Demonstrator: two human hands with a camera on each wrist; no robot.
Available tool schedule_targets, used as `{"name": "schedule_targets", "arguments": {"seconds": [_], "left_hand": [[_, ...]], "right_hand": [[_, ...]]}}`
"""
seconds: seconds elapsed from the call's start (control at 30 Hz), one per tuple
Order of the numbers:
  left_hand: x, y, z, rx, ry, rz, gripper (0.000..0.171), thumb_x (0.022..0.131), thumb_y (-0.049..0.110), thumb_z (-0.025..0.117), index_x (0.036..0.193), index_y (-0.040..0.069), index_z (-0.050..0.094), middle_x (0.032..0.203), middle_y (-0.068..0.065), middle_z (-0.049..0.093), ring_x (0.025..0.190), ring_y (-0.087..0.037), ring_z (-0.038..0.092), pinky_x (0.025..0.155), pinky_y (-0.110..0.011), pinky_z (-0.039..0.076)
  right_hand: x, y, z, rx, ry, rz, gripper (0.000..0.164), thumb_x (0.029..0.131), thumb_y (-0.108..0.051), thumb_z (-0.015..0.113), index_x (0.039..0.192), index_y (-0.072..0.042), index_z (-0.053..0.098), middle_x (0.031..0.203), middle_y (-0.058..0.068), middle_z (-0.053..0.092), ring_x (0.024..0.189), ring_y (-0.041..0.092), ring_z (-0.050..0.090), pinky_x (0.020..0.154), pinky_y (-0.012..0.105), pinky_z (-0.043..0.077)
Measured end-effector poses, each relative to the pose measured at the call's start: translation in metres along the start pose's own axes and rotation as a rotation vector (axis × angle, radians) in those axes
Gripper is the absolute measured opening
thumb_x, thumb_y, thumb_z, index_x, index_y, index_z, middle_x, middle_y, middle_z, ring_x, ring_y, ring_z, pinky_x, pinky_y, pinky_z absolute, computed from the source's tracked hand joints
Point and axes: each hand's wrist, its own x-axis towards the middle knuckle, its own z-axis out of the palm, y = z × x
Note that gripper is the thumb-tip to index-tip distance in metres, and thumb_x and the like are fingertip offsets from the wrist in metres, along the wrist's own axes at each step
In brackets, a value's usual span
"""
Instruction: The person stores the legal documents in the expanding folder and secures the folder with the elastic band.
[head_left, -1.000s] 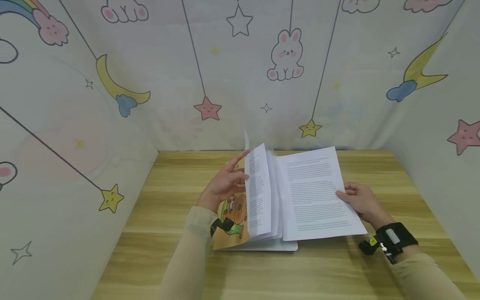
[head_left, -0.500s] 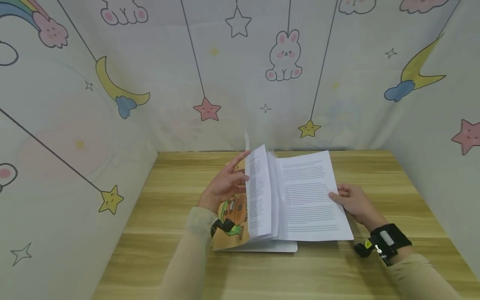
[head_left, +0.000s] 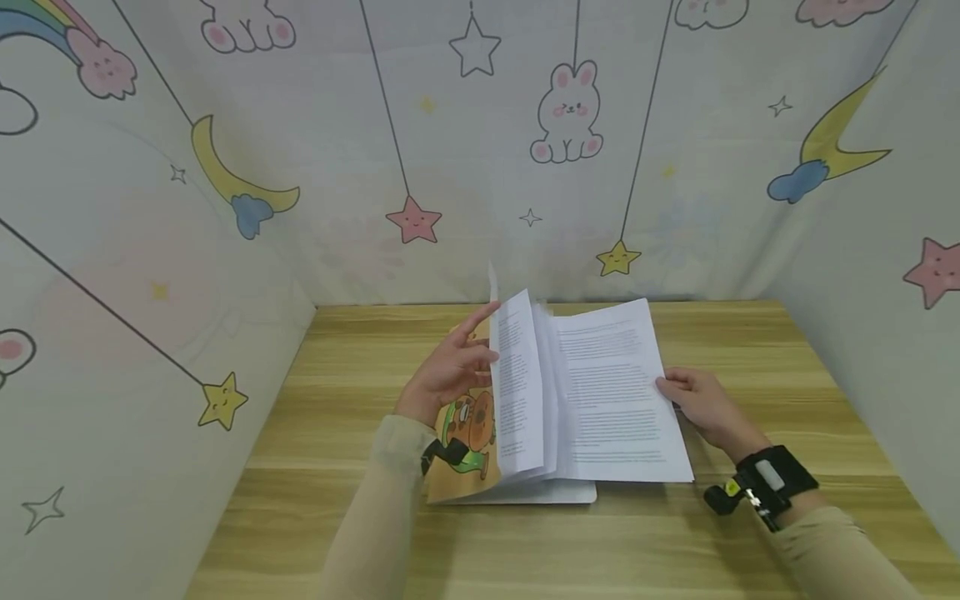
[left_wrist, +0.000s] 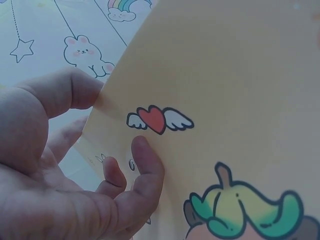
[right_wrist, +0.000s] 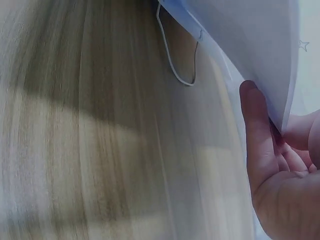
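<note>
A document folder with an orange cartoon cover (head_left: 459, 483) stands partly open on the table, its printed leaves (head_left: 519, 392) tilted up. My left hand (head_left: 442, 375) grips the cover and leaves at their far-left edge. In the left wrist view, the thumb and fingers wrap the edge of the cover (left_wrist: 240, 85), beside a winged heart. My right hand (head_left: 708, 408) pinches the right edge of a printed sheet (head_left: 615, 400) between thumb and fingers. The sheet's left side lies behind the raised leaves. From the right wrist, the sheet's underside (right_wrist: 250, 35) shows above the thumb.
The wood-grain table (head_left: 315, 533) is bounded by a white cloth (head_left: 480, 167) printed with stars, moons and rabbits at the back and sides. A thin white loop (right_wrist: 172, 65) hangs under the sheet in the right wrist view.
My right hand has moved left, carrying the printed sheet further in behind the raised leaves. The left hand and the folder have stayed nearly still.
</note>
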Motion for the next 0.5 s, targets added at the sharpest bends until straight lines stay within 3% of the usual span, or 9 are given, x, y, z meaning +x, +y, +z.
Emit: {"name": "schedule_targets", "arguments": {"seconds": [0.5], "left_hand": [[0.0000,-0.0002,-0.0001,-0.001,-0.011,0.005,0.082,0.097,-0.008,0.057,0.161,0.040,0.040,0.140,-0.035,0.045,0.073,-0.017,0.059,0.073,-0.035,0.050]], "right_hand": [[-0.0026,-0.0008,-0.0044,-0.004,-0.002,-0.022,0.046,0.113,-0.016,0.048,0.146,0.016,0.048,0.118,0.023,0.072,0.091,0.017,0.073,0.074,0.031,0.060]]}}
